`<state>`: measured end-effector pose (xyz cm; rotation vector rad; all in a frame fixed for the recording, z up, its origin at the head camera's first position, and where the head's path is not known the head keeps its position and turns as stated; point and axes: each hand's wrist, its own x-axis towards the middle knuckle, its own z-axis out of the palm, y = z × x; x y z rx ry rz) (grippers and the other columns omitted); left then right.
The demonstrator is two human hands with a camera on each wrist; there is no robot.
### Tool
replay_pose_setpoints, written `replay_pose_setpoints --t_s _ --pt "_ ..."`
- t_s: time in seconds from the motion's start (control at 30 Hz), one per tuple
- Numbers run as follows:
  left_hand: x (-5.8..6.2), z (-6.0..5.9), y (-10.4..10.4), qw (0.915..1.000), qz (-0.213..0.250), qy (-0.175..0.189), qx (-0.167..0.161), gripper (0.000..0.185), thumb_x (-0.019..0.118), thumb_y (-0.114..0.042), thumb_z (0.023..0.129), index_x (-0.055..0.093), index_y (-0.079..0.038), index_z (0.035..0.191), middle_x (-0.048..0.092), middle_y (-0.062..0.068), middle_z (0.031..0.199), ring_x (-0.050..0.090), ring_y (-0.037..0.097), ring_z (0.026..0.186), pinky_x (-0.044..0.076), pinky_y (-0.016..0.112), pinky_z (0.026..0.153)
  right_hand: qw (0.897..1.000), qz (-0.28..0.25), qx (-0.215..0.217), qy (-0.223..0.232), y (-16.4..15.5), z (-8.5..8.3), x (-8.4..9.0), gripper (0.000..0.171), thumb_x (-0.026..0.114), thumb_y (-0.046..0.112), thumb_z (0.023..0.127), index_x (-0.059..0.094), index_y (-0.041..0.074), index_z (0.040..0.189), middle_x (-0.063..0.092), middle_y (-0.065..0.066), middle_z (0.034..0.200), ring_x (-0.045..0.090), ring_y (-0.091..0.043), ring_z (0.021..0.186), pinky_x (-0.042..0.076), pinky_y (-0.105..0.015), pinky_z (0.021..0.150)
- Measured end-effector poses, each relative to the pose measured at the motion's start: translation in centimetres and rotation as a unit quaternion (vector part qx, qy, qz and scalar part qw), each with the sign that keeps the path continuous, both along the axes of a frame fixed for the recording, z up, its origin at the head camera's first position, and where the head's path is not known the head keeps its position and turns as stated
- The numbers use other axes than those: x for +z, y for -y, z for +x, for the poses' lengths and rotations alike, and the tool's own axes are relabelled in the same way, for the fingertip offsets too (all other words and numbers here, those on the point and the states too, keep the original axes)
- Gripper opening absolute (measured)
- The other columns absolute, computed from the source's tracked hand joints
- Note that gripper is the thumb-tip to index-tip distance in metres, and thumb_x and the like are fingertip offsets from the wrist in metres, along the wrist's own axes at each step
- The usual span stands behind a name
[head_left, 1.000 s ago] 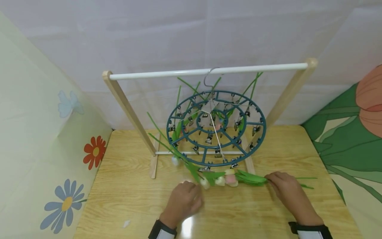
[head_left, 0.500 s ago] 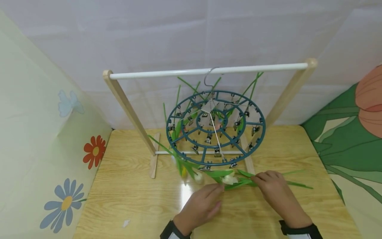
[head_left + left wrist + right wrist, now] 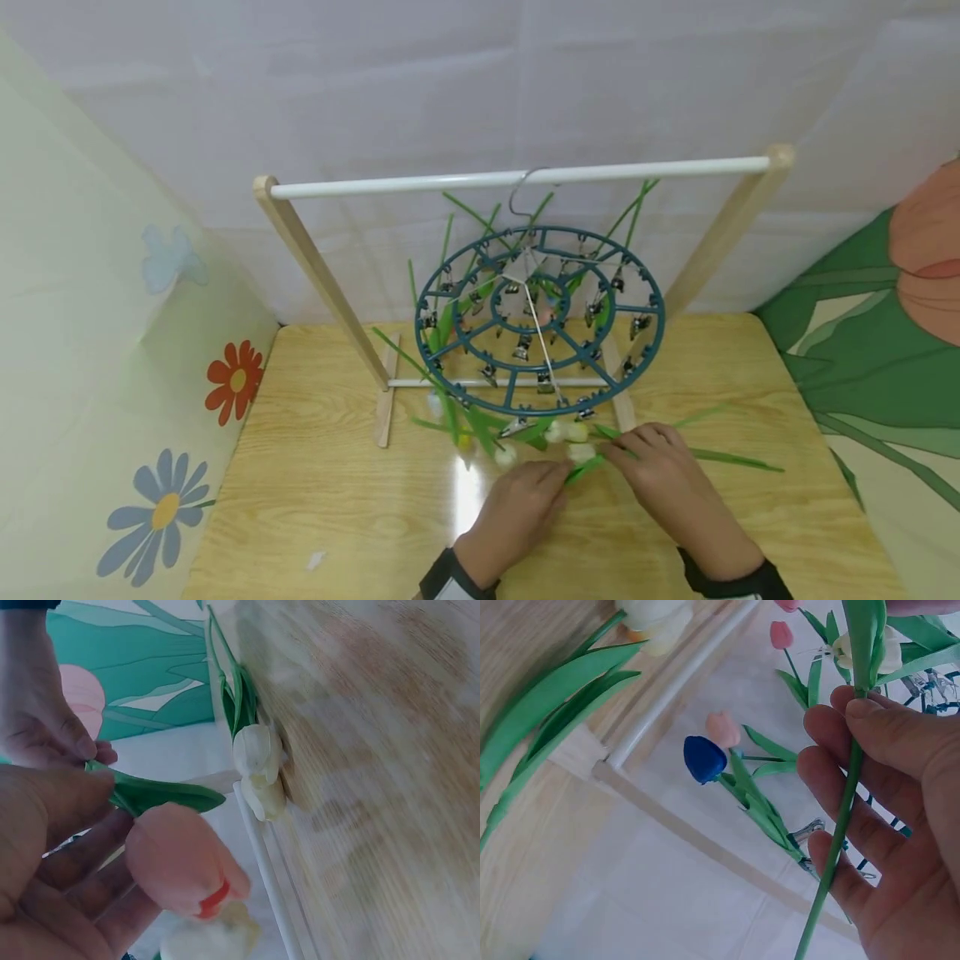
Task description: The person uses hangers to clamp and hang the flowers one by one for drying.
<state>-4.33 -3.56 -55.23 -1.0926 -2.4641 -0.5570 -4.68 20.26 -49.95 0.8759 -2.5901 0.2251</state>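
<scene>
Both hands have come together in front of the round clip hanger (image 3: 540,321). One second ago they were far apart on the surface (image 3: 315,500); now the left hand (image 3: 521,512) and the right hand (image 3: 663,471) almost touch. The right fingers (image 3: 870,742) are curled around a green stem (image 3: 838,840) and pinch it. The left fingers (image 3: 82,877) close on the leaf beside a pink tulip (image 3: 184,862), which lies against them. The flower is now lifted a little off the surface, so it seems ready to go up to a clip. Two white tulips (image 3: 259,769) lie beyond the fingers.

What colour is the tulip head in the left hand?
Pink; the tulip head lies against the left hand, shown best in the left wrist view.
</scene>
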Motion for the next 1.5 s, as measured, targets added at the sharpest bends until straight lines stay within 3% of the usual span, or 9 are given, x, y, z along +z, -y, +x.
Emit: replay_pose_setpoints --t_s 0.3,0.43,0.57,0.7,0.83,1.0,1.13,1.33,1.5 --pt "0.5 -0.4 -0.1 0.9992 -0.015 -0.02 0.031 0.04 0.073 0.002 0.083 0.071 -0.012 0.122 0.074 -0.004 0.101 0.071 0.008 0.087 0.061 0.018 0.076 0.999 -0.003 0.024 -0.024 1.1 -0.4 0.6 0.041 0.086 -0.006 0.064 0.08 0.009 0.101 0.074 -0.007 0.097 0.067 -0.027 0.089 0.058 -0.051 0.08" --pt "0.3 -0.7 0.1 0.9987 -0.003 -0.026 0.044 0.04 0.071 0.004 0.08 0.072 -0.013 0.116 0.074 -0.004 0.1 0.071 0.008 0.086 0.061 0.017 0.074 0.996 -0.057 0.056 -0.049 1.7 -0.4 0.6 0.014 0.067 0.008 0.096 0.079 0.008 0.103 0.074 -0.006 0.099 0.067 -0.025 0.091 0.057 -0.045 0.08" --pt "0.0 -0.9 0.6 0.998 0.019 -0.026 0.055 0.041 0.07 0.006 0.078 0.071 -0.015 0.113 0.072 -0.004 0.099 0.07 0.008 0.085 0.06 0.018 0.075 0.975 -0.184 0.119 -0.046 2.2 0.2 0.5 0.041 0.043 0.028 0.112 0.079 0.01 0.104 0.074 -0.001 0.103 0.068 -0.017 0.093 0.054 -0.028 0.081" --pt "-0.3 -0.9 1.2 0.9971 0.054 0.003 0.054 0.042 0.068 0.009 0.076 0.071 -0.013 0.112 0.071 -0.002 0.1 0.07 0.009 0.088 0.06 0.019 0.079 0.949 -0.265 0.163 0.048 1.9 1.0 0.7 0.019 0.058 0.019 0.106 0.076 0.014 0.109 0.074 0.006 0.1 0.068 -0.005 0.086 0.053 -0.011 0.072" --pt "-0.2 -0.9 1.7 0.9934 0.099 0.036 0.047 0.032 0.07 0.007 0.084 0.071 -0.011 0.11 0.071 0.0 0.099 0.071 0.011 0.09 0.061 0.02 0.082 0.956 -0.256 0.102 0.098 1.0 1.0 0.9 0.024 0.075 -0.001 0.09 0.075 0.017 0.106 0.074 0.006 0.095 0.068 -0.001 0.08 0.051 -0.006 0.064" --pt "-0.1 -1.0 2.0 0.9832 0.163 0.074 0.037 0.024 0.074 0.002 0.087 0.07 -0.008 0.109 0.074 0.003 0.1 0.073 0.014 0.092 0.061 0.021 0.085 0.965 -0.248 0.019 0.084 0.2 0.0 1.6 0.034 0.078 -0.006 0.083 0.073 0.011 0.113 0.07 0.004 0.1 0.06 0.002 0.081 0.049 -0.005 0.064" --pt "-0.1 -1.0 2.2 0.9721 0.211 0.094 0.04 0.023 0.076 0.004 0.084 0.07 -0.006 0.104 0.075 0.004 0.097 0.072 0.014 0.086 0.06 0.018 0.079 0.958 -0.276 0.03 0.065 0.8 -1.0 3.0 0.033 0.077 0.006 0.091 0.069 0.003 0.122 0.068 0.002 0.101 0.06 -0.004 0.084 0.052 -0.008 0.074" --pt "-0.1 -0.9 2.3 0.9501 0.277 0.134 0.049 0.027 0.078 0.009 0.079 0.069 -0.006 0.099 0.076 0.005 0.088 0.069 0.009 0.075 0.058 0.013 0.07 0.953 -0.291 0.048 0.071 2.3 -2.5 5.2 0.054 0.085 0.009 0.081 0.066 0.006 0.131 0.069 -0.001 0.105 0.062 -0.007 0.085 0.054 -0.012 0.075" --pt "-0.1 -0.7 2.3 0.9319 0.314 0.175 0.048 0.03 0.079 0.011 0.078 0.068 -0.007 0.099 0.076 0.006 0.088 0.068 0.008 0.072 0.058 0.014 0.066 0.955 -0.283 0.065 0.065 3.0 -3.4 5.5 0.044 0.071 0.041 0.094 0.071 0.007 0.122 0.071 -0.008 0.111 0.064 -0.011 0.085 0.054 -0.012 0.074"
